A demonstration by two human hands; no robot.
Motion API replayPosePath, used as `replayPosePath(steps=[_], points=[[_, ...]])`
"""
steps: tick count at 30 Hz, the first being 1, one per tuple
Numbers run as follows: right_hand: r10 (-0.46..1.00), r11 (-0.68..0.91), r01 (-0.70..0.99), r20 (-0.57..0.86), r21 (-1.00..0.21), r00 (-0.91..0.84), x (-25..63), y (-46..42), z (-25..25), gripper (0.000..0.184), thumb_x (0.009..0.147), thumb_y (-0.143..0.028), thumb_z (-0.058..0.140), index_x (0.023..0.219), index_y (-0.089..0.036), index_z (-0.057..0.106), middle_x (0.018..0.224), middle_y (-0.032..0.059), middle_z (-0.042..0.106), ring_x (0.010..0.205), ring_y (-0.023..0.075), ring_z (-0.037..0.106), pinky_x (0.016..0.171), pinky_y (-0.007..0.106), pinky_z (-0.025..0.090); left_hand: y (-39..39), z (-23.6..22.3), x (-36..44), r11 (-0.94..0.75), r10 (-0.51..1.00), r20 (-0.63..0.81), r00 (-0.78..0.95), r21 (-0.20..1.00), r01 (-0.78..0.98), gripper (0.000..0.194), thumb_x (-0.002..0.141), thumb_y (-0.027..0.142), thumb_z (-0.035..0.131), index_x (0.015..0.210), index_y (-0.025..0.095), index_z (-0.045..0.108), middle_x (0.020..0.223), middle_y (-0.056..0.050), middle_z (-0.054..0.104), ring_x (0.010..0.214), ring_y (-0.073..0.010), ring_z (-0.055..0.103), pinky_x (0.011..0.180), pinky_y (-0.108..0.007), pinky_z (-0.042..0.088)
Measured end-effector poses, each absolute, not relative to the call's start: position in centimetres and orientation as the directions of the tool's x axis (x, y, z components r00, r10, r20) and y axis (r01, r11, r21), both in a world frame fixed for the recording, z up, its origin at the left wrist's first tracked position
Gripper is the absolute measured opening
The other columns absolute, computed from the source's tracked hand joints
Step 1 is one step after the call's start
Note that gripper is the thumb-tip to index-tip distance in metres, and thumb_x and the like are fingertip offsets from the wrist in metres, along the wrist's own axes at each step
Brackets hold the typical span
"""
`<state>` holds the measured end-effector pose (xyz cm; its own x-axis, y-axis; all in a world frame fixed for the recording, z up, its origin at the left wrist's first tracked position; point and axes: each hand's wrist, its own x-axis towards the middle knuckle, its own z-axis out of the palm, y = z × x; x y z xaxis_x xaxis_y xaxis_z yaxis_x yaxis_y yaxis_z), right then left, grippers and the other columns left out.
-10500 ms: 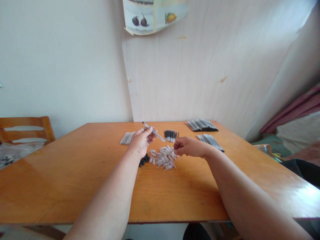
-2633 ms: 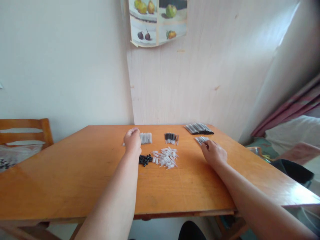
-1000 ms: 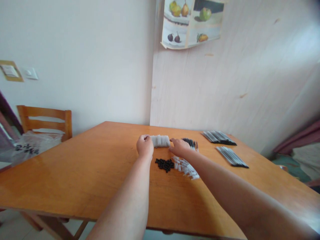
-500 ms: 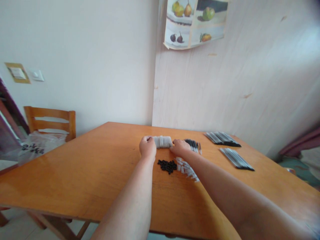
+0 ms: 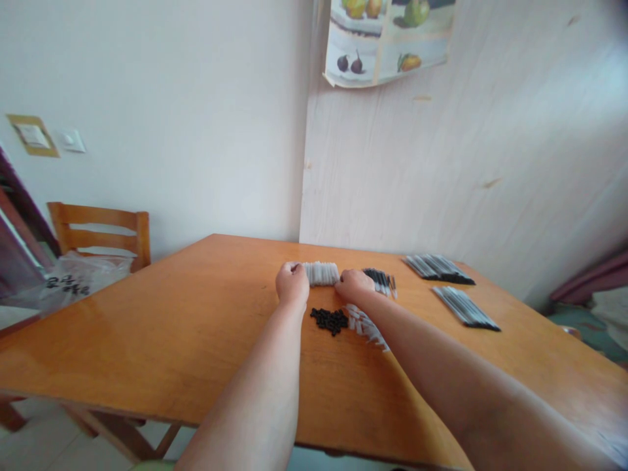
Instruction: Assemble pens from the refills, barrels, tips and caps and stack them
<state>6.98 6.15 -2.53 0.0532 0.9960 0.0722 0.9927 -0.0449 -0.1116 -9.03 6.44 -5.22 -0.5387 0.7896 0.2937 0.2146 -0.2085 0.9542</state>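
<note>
A row of slim whitish tubes (image 5: 321,274) lies side by side at the far middle of the table. My left hand (image 5: 292,285) is curled at the row's left end, and its fingertips meet over something I cannot make out. At the right end rests my right hand (image 5: 355,286), its fingers also curled and largely hidden. Just beyond it lies a row of black-and-clear pen-like pieces (image 5: 377,280). Nearer to me are a heap of small black caps (image 5: 330,320) and a scatter of clear plastic caps (image 5: 363,323), partly covered by my right forearm.
Two bundles of grey pens with black ends, a far bundle (image 5: 436,269) and a nearer bundle (image 5: 466,308), lie on the right of the wooden table (image 5: 196,340). A chair (image 5: 101,229) with a plastic bag (image 5: 73,278) stands at the left. The wall closes off the back.
The whole view has shifted slightly as my head moved. Both hands remain at the ends of the tube row, with hardly any visible movement.
</note>
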Motion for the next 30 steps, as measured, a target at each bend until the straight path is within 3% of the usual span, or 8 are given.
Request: replayPosePath(steps=[8, 16, 21, 25, 27, 30], points=[[0.986, -0.122, 0.978, 0.093, -0.168, 0.139, 7.5, 5.9, -2.3, 0.036, 0.086, -0.035, 0.049, 0.104, -0.015, 0.073, 0.108, 0.0174, 0.071, 0.102, 0.0292, 0.066, 0.078, 0.033, 0.050, 6.2, -5.1, -9.0, -0.204, 0.791, 0.310, -0.528, 0.947, 0.249, 0.016, 0.079, 0.029, 0.055, 0.085, 0.019, 0.066, 0.086, -0.006, 0.071, 0.084, -0.0191, 0.065, 0.075, -0.028, 0.048], [0.955, -0.111, 0.964, 0.242, -0.242, 0.171, 10.5, 4.6, -1.2, 0.043, 0.092, -0.036, 0.035, 0.102, -0.016, 0.072, 0.103, 0.0175, 0.071, 0.096, 0.0270, 0.066, 0.074, 0.031, 0.046, 4.8, -4.1, -8.3, -0.237, 0.802, 0.469, -0.369, 0.818, 0.524, 0.018, 0.084, 0.028, 0.053, 0.094, 0.020, 0.066, 0.096, -0.009, 0.071, 0.091, -0.0213, 0.064, 0.083, -0.032, 0.045], [0.970, 0.043, 0.904, 0.235, -0.425, 0.064, 12.5, 4.1, -1.1, 0.037, 0.089, -0.034, 0.038, 0.086, -0.016, 0.071, 0.088, 0.0103, 0.072, 0.083, 0.0195, 0.064, 0.068, 0.025, 0.043, 3.0, -3.2, -7.1, -0.380, 0.756, 0.643, -0.118, 0.580, 0.721, 0.029, 0.084, 0.025, 0.056, 0.112, 0.021, 0.063, 0.113, -0.011, 0.066, 0.108, -0.0249, 0.057, 0.096, -0.037, 0.039], [0.971, 0.185, 0.780, 0.235, -0.598, -0.050, 13.1, 3.4, -1.2, 0.033, 0.086, -0.029, 0.038, 0.077, -0.016, 0.066, 0.081, 0.0053, 0.070, 0.077, 0.0148, 0.062, 0.066, 0.021, 0.043, 1.7, -2.9, -6.3, -0.483, 0.725, 0.683, 0.087, 0.415, 0.771, 0.043, 0.080, 0.027, 0.064, 0.123, 0.028, 0.060, 0.122, -0.009, 0.064, 0.119, -0.0293, 0.049, 0.102, -0.043, 0.032], [0.972, 0.209, 0.707, 0.222, -0.676, -0.075, 13.0, 2.8, -1.1, 0.031, 0.085, -0.028, 0.038, 0.074, -0.016, 0.064, 0.080, 0.0052, 0.069, 0.075, 0.0141, 0.062, 0.066, 0.020, 0.045, 1.4, -2.8, -6.2, -0.537, 0.710, 0.687, 0.156, 0.384, 0.751, 0.040, 0.079, 0.027, 0.066, 0.119, 0.031, 0.062, 0.122, -0.007, 0.065, 0.121, -0.0302, 0.047, 0.103, -0.045, 0.028], [0.974, 0.223, 0.591, 0.204, -0.775, -0.100, 12.8, 1.8, -0.6, 0.028, 0.083, -0.029, 0.041, 0.072, -0.015, 0.063, 0.076, 0.0066, 0.068, 0.070, 0.0144, 0.061, 0.063, 0.021, 0.046, 1.4, -2.9, -6.1, -0.567, 0.706, 0.673, 0.221, 0.350, 0.745, 0.020, 0.082, 0.029, 0.063, 0.101, 0.032, 0.069, 0.112, -0.005, 0.069, 0.117, -0.0294, 0.049, 0.103, -0.046, 0.025]])
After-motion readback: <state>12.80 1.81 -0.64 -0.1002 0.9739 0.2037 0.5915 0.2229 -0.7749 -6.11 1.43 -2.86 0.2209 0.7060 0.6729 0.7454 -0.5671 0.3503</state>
